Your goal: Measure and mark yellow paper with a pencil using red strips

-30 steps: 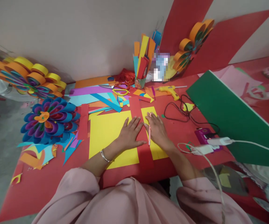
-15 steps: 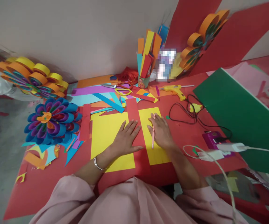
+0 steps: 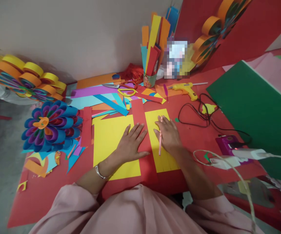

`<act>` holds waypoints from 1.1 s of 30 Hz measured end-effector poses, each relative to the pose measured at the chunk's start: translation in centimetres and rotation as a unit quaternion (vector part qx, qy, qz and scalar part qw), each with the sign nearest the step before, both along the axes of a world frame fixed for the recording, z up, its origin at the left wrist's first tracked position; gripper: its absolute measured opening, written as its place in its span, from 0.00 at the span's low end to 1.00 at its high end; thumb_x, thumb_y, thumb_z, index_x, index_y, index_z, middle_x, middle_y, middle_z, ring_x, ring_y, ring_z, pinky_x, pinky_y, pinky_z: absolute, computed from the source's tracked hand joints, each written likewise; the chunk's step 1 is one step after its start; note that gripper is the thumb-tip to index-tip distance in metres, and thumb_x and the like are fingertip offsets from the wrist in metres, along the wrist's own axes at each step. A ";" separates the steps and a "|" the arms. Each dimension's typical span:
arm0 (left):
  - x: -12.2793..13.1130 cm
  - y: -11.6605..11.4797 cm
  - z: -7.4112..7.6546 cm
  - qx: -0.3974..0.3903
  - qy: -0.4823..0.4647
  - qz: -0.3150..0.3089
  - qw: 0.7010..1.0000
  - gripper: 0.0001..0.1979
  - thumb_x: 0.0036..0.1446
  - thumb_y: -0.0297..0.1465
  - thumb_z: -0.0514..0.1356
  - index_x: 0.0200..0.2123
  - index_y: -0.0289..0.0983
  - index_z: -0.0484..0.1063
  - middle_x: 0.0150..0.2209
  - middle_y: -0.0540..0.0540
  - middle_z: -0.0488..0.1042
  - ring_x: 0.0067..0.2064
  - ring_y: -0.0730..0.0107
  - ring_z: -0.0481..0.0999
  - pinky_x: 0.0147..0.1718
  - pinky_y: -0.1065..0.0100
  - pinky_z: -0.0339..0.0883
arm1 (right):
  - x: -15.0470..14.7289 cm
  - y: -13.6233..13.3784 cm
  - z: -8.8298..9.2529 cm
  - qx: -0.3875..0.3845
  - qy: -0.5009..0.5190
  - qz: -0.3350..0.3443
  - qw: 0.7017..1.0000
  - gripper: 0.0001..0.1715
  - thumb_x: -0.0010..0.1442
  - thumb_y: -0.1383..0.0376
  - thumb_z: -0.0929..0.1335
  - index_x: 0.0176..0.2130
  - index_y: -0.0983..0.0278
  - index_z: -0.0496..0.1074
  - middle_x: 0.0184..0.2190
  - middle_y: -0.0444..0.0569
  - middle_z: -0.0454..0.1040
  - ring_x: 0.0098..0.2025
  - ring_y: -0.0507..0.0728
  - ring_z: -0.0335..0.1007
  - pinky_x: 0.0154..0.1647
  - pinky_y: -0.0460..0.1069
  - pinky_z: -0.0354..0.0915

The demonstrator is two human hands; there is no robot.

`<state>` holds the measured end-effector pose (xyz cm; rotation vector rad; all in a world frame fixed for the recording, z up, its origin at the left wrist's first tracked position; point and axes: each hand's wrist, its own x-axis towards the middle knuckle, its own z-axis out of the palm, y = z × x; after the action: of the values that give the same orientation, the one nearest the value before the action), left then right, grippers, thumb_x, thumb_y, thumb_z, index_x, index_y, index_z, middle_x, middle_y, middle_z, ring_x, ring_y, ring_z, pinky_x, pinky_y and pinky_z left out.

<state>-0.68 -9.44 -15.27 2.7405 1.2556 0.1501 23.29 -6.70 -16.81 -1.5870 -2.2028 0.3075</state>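
Observation:
A yellow sheet [image 3: 106,139] lies on the red table, with a long red paper strip [image 3: 139,113] running down over it. My left hand [image 3: 132,144] lies flat, fingers spread, across the sheet and the strip's left part. Right of the strip, more yellow paper [image 3: 163,165] shows, with small marks near its bottom edge. My right hand [image 3: 168,135] rests on that part, its fingers closed around a pink pencil [image 3: 160,139] that points along the paper.
Scissors [image 3: 127,89], paper strips and a cup of strips [image 3: 149,80] stand or lie behind. A blue-purple paper flower [image 3: 50,125] is at left. Glue gun [image 3: 185,90], black cable, purple power box [image 3: 225,146] and green board [image 3: 255,107] are at right.
The camera view has shifted slightly, so the objects at the sides sit farther out. Both hands keep nearly the same place on the paper, and the pencil stays in my right hand.

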 end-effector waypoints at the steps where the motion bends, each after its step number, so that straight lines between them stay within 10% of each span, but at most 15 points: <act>1: 0.0 0.0 0.0 0.000 0.002 0.000 1.000 0.50 0.62 0.65 0.51 0.74 0.34 0.56 0.77 0.35 0.48 0.78 0.43 0.46 0.74 0.41 0.34 | 0.0 0.0 0.0 -0.002 -0.001 -0.001 1.000 0.19 0.72 0.61 0.63 0.57 0.65 0.73 0.69 0.62 0.66 0.73 0.70 0.58 0.71 0.70 0.55; 33: -0.2 0.3 0.0 -0.034 -0.027 0.001 0.999 0.50 0.63 0.64 0.50 0.75 0.36 0.53 0.76 0.32 0.49 0.78 0.42 0.46 0.74 0.43 0.32 | 0.2 0.1 0.7 -0.037 0.018 0.010 0.999 0.21 0.72 0.61 0.63 0.60 0.66 0.70 0.71 0.59 0.63 0.76 0.68 0.51 0.74 0.69 0.49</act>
<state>-0.85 -9.15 -15.28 2.6602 1.2262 0.1778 23.45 -6.63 -16.12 -1.5863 -2.2035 0.4259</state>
